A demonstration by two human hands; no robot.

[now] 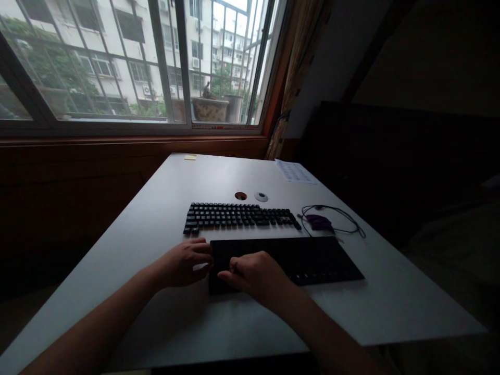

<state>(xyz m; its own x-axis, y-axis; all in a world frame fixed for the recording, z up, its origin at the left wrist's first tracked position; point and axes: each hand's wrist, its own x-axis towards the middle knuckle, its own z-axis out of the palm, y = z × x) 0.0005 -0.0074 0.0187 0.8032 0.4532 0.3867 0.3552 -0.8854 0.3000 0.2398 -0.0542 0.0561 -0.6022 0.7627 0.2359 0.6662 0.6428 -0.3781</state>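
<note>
A black keyboard base (pixel 312 258) lies across the desk in front of me, with most of its surface too dark to make out and a few small pale marks along its near right edge. At its left end, my left hand (pixel 191 260) has its fingers and thumb curled against the edge. Over the left part of the base is my right hand (pixel 252 271), closed with thumb and index finger together; whatever is pinched there is hidden. Just behind the base, loose black keycaps (pixel 230 214) are laid out in keyboard-like rows.
A dark cable (pixel 351 216) loops beside a small purple item (pixel 319 223) to the right. Farther back are a round desk hole (pixel 241 196), its round cover (pixel 261 197), a printed sheet (pixel 296 172) and a yellow note (pixel 190 157). The white desk (pixel 128 234) meets the window wall.
</note>
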